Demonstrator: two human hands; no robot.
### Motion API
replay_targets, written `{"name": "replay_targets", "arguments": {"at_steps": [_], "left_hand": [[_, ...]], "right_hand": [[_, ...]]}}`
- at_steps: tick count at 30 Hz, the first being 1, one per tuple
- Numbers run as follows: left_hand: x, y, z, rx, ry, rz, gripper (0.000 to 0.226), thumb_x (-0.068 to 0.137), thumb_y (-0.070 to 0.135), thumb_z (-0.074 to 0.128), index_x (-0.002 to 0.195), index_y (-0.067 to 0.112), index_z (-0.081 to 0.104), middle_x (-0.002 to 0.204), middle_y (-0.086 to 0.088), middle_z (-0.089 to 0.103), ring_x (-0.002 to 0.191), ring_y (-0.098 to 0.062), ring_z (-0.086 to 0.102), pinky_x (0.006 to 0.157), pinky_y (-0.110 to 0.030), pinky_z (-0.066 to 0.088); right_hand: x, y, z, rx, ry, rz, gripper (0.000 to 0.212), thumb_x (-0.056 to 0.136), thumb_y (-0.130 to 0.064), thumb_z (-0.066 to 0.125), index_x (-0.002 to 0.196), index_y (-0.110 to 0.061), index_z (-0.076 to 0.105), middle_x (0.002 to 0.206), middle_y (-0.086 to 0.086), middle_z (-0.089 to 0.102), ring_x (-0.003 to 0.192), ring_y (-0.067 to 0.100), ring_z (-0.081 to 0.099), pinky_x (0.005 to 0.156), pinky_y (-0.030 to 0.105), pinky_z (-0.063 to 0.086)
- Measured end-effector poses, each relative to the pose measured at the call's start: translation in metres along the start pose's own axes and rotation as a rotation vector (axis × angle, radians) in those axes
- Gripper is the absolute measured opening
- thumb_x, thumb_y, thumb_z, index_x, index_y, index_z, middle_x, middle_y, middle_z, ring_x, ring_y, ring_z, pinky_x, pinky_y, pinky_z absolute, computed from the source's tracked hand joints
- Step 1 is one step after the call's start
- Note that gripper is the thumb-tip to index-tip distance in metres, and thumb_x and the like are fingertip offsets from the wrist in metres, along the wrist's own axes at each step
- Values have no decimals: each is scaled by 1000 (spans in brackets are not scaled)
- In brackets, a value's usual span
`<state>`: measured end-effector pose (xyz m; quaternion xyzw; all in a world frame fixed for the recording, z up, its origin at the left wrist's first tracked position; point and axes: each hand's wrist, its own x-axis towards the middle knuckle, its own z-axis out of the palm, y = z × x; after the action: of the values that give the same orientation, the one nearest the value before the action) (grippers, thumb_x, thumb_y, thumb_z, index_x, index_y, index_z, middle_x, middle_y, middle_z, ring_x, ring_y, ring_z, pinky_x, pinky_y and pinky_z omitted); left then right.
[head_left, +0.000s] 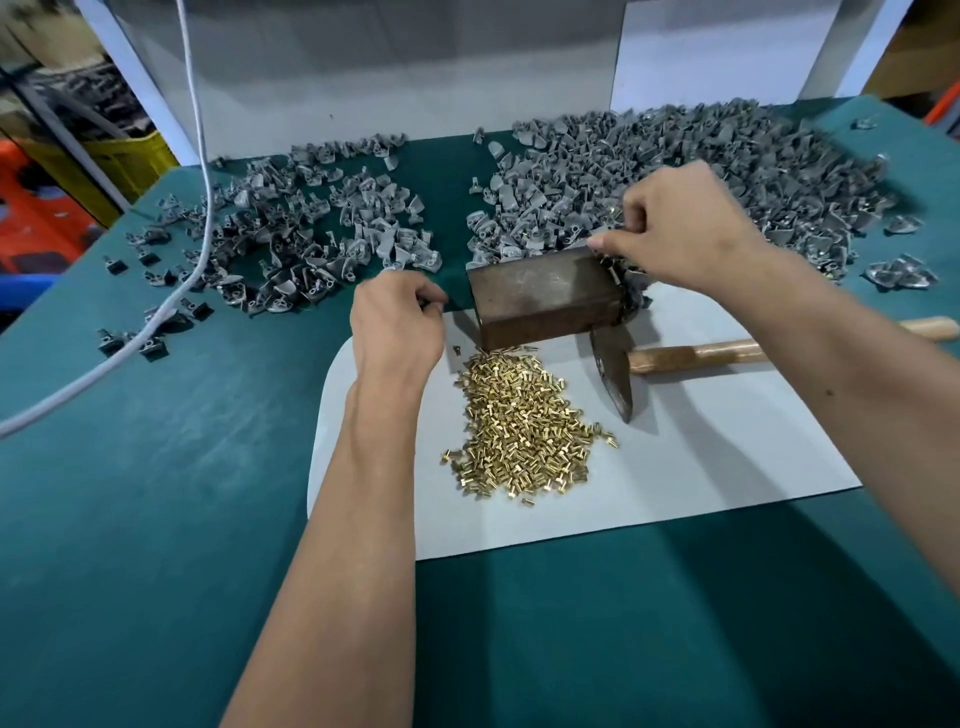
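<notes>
On the head camera, the only view I have, the right hand (670, 234) is clenched on a small grey metal fitting (602, 231). It pinches the fitting at the far right corner of the rusty brown steel block (540, 296), which sits directly under those fingers. The left hand (397, 322) has its fingers curled in tight just left of the block. I cannot tell whether they pinch a rivet or nothing.

Nearer to me than both sets of fingers lies the heap of short brass rivets (524, 431), on the white mat (701, 467). The wooden-handled hammer (696, 352) rests untouched below the right fingers, its head against the block.

As I read it, the job is fitting rivets to fittings on the block, and it is somewhere in the middle. One fitting is being placed, no blow is being struck yet, and plenty of stock remains. I cannot tell which grey pile is the finished one.

The count is one block, one hammer, one mat and one fitting in hand. There are two spreads of fittings on the green tabletop (130, 467): the left grey pile (311, 234) beyond the left fingers, and the right grey pile (701, 156), the larger one, beyond the right fingers. There is one rivet heap. The pieces in each are far too many to count.
</notes>
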<state>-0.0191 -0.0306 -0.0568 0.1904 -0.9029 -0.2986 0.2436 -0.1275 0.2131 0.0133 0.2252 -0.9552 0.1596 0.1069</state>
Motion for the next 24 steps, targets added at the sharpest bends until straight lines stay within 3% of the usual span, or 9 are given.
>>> {"name": "replay_targets", "arguments": {"at_steps": [4, 7, 12, 16, 20, 24], "left_hand": [[-1, 4, -2, -36, 47, -73, 33, 87, -5, 63, 90, 23, 80, 95, 0, 76, 88, -19, 69, 83, -31, 57], [1, 4, -4, -71, 82, -104, 35, 86, -6, 63, 91, 24, 79, 97, 1, 76, 91, -20, 69, 88, -33, 57], [0, 5, -7, -143, 141, -122, 33, 90, -4, 56, 102, 20, 75, 94, -6, 75, 91, -24, 69, 82, -32, 54], [1, 4, -12, -165, 190, -160, 32, 85, -1, 54, 99, 18, 76, 86, -4, 75, 85, -21, 67, 75, -25, 44], [2, 2, -17, -313, 222, -241, 30, 81, 0, 53, 91, 16, 76, 72, 1, 70, 77, -15, 67, 81, -27, 54], [4, 2, -17, -564, 223, -362, 34, 79, -7, 54, 93, 17, 74, 75, 1, 71, 78, -18, 77, 81, -38, 63]], "right_hand": [[0, -2, -7, 26, 102, 167, 51, 80, -62, 75, 62, -16, 64, 61, 5, 63, 65, 23, 62, 75, 35, 54], [-4, -17, -14, 76, 96, 79, 44, 82, -59, 75, 61, -23, 61, 64, 0, 63, 62, 17, 60, 73, 33, 53], [-41, -84, -13, 205, -308, -367, 21, 85, -41, 77, 72, -31, 66, 70, -17, 64, 64, -3, 63, 63, 16, 53], [-68, -125, 8, 176, -529, -634, 12, 81, -34, 84, 80, -28, 74, 70, -18, 67, 70, -4, 63, 65, 14, 52], [-76, -136, 22, 195, -629, -658, 13, 79, -31, 86, 84, -25, 76, 68, -17, 65, 66, -3, 61, 58, 12, 45], [-79, -141, 26, 213, -709, -629, 5, 81, -21, 83, 84, -21, 79, 74, -11, 72, 66, -2, 64, 68, 21, 54]]}}
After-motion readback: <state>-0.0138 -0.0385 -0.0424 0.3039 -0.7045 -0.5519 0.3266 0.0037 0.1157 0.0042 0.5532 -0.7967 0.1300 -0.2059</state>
